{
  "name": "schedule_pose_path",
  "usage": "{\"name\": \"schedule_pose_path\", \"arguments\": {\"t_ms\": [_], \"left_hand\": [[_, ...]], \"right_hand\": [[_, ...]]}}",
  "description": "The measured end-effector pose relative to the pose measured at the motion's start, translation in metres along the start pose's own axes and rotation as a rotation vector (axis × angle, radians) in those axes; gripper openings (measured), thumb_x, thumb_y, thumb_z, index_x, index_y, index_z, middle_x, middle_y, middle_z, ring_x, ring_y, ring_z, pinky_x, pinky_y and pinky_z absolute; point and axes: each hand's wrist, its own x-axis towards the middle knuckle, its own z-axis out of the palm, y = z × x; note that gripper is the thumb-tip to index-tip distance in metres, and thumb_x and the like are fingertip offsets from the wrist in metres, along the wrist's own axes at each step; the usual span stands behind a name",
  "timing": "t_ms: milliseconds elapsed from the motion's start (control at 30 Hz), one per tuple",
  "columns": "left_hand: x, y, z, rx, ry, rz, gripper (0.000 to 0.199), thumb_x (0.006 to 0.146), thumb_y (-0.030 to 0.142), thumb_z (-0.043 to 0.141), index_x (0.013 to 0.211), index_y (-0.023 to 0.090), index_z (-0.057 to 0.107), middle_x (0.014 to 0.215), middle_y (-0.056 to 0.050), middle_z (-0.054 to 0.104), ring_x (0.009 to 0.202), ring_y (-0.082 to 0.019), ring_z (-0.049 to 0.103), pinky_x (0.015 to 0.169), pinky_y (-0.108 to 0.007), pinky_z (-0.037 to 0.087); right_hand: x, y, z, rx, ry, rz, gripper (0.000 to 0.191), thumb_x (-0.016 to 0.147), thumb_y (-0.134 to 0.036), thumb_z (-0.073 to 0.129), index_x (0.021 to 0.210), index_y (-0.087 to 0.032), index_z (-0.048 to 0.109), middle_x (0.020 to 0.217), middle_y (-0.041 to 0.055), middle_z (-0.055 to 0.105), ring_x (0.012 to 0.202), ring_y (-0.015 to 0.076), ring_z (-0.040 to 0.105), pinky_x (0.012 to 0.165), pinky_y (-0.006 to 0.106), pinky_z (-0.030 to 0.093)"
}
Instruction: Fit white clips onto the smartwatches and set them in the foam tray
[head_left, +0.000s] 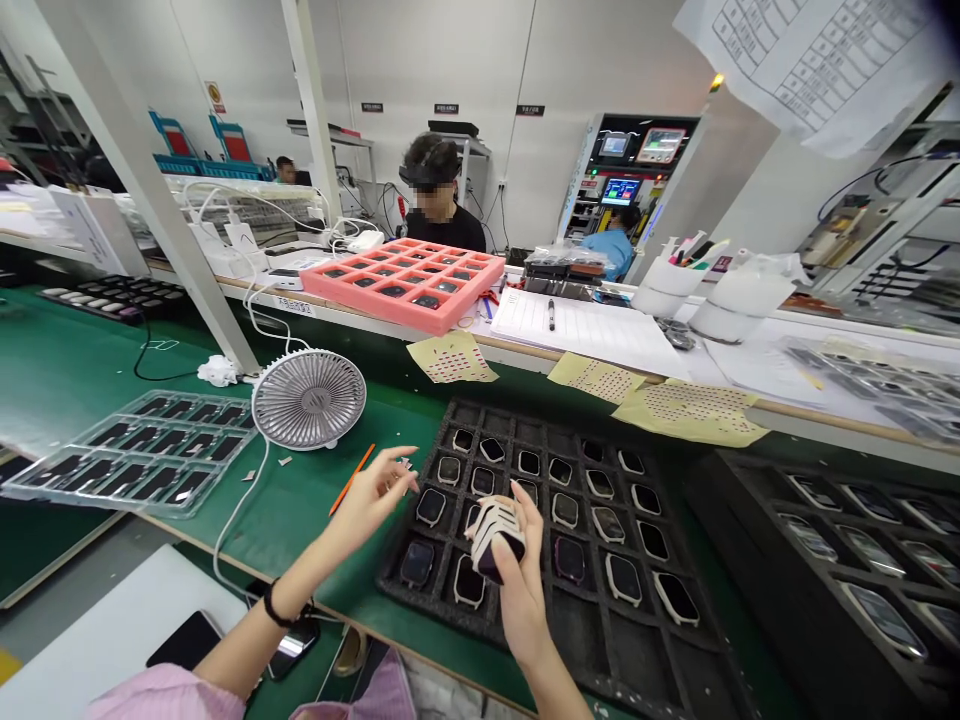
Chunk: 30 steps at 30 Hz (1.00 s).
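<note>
My right hand (523,585) grips a small square watch case (495,535) above the dark foam tray (551,625). Pale bands with dark gaps between them lie across the case, and a dark glossy face shows near my thumb. My left hand (377,490) hovers at the tray's left edge, fingers curved and apart. Small light bits show by its fingertips; they seem to be behind the fingers. Several watch cases with dark screens (624,577) sit in the tray's compartments. An orange stick (351,480) lies on the green mat beside my left hand.
A white fan (309,400) stands left, its cable running down the mat. Farther left is a clear tray (169,510) of black parts. A second black tray (724,480) holds devices at right. On the shelf ahead is a pink foam tray (442,318); a person (457,228) sits behind.
</note>
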Motion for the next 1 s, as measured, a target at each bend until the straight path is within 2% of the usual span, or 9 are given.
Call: {"name": "schedule_pose_path", "arguments": {"t_ms": [67,233,467,600,733,800,867,933,1000], "left_hand": [[0.005,-0.021,-0.009,0.245,0.096,-0.015,0.032,0.082,0.036,0.054,0.107,0.015,0.058,0.083,-0.004,0.064,0.059,-0.013,0.053,0.057,-0.024,0.044],[0.004,-0.062,-0.004,0.533,0.044,-0.071,0.025,0.078,0.018,0.050,0.102,0.016,0.055,0.088,-0.005,0.063,0.059,-0.015,0.056,0.060,-0.027,0.045],[0.010,-0.069,0.000,0.540,-0.001,-0.010,0.020,0.079,0.012,0.046,0.094,0.015,0.060,0.078,-0.004,0.061,0.065,-0.017,0.059,0.064,-0.027,0.047],[0.011,-0.044,-0.003,0.437,0.094,0.117,0.027,0.087,0.019,0.043,0.104,0.016,0.063,0.087,-0.007,0.062,0.073,-0.017,0.061,0.069,-0.029,0.050],[0.002,0.003,0.004,0.212,0.155,0.244,0.024,0.091,0.029,0.049,0.102,0.017,0.067,0.093,-0.008,0.068,0.075,-0.017,0.064,0.069,-0.029,0.052],[-0.002,0.027,0.009,0.084,0.077,0.351,0.018,0.089,0.029,0.056,0.093,0.017,0.069,0.086,-0.007,0.071,0.076,-0.017,0.066,0.071,-0.028,0.052],[-0.005,0.045,0.015,-0.034,-0.079,0.470,0.015,0.087,0.026,0.060,0.086,0.017,0.071,0.083,-0.007,0.073,0.078,-0.018,0.067,0.073,-0.029,0.053],[-0.004,0.057,0.019,-0.105,-0.224,0.554,0.013,0.086,0.025,0.062,0.084,0.017,0.072,0.084,-0.008,0.073,0.080,-0.018,0.068,0.076,-0.031,0.053],[-0.001,0.061,0.022,-0.114,-0.304,0.596,0.014,0.086,0.027,0.063,0.083,0.018,0.073,0.087,-0.009,0.073,0.082,-0.019,0.067,0.078,-0.032,0.052]], "right_hand": [[0.004,-0.001,-0.004,0.038,0.029,0.032,0.056,0.088,-0.044,0.052,0.138,-0.030,0.031,0.118,0.0063,0.053,0.096,0.0212,0.059,0.094,0.046,0.042],[0.008,0.000,-0.010,0.087,0.057,0.066,0.055,0.087,-0.044,0.053,0.137,-0.032,0.032,0.115,0.0051,0.053,0.086,0.0190,0.061,0.090,0.045,0.045],[0.009,-0.012,-0.003,0.209,0.044,0.132,0.054,0.086,-0.044,0.057,0.135,-0.030,0.038,0.112,0.0067,0.058,0.080,0.0188,0.061,0.065,0.033,0.049],[0.016,-0.018,-0.004,0.383,-0.001,0.315,0.053,0.087,-0.044,0.054,0.136,-0.029,0.038,0.103,0.0062,0.062,0.069,0.0172,0.060,0.053,0.028,0.040],[0.026,-0.017,-0.006,0.547,-0.129,0.549,0.048,0.085,-0.044,0.054,0.128,-0.022,0.048,0.088,0.0067,0.066,0.062,0.0169,0.059,0.047,0.024,0.030],[0.028,-0.016,-0.006,0.589,-0.187,0.633,0.047,0.083,-0.044,0.055,0.124,-0.021,0.052,0.085,0.0057,0.067,0.060,0.0161,0.059,0.045,0.022,0.028],[0.028,-0.016,-0.005,0.604,-0.238,0.680,0.046,0.081,-0.044,0.056,0.122,-0.021,0.053,0.080,0.0028,0.066,0.058,0.0155,0.059,0.044,0.022,0.027],[0.027,-0.017,-0.004,0.613,-0.272,0.704,0.045,0.080,-0.043,0.057,0.120,-0.022,0.054,0.075,0.0002,0.065,0.056,0.0156,0.059,0.042,0.022,0.027],[0.026,-0.018,-0.003,0.624,-0.291,0.717,0.042,0.080,-0.042,0.058,0.118,-0.022,0.055,0.072,-0.0009,0.064,0.055,0.0163,0.059,0.041,0.022,0.027]]}}
